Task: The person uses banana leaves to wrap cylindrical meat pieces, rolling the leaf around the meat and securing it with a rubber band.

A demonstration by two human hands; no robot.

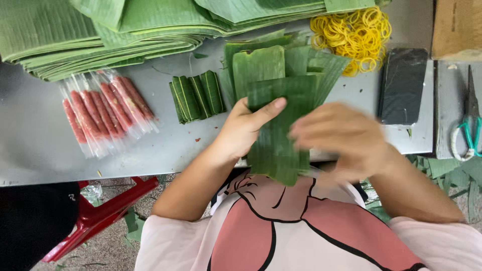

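Observation:
My left hand [246, 128] grips a strip of green banana leaf [276, 145] at the table's front edge, thumb lying across its top. My right hand [341, 135], blurred by motion, is on the same leaf from the right side. Behind the hands lies a loose stack of cut leaf pieces [281, 65]. Several plastic-wrapped pink sausages [103, 113] lie to the left. Three small leaf-wrapped bundles [197, 95] sit between the sausages and my left hand.
A big pile of whole banana leaves [100, 35] fills the back left. Yellow rubber bands [354, 35] heap at the back right, next to a black phone [403, 85], scissors [469, 123] and a cardboard box [457, 27]. A red plastic stool [100, 216] stands below the grey table [30, 140].

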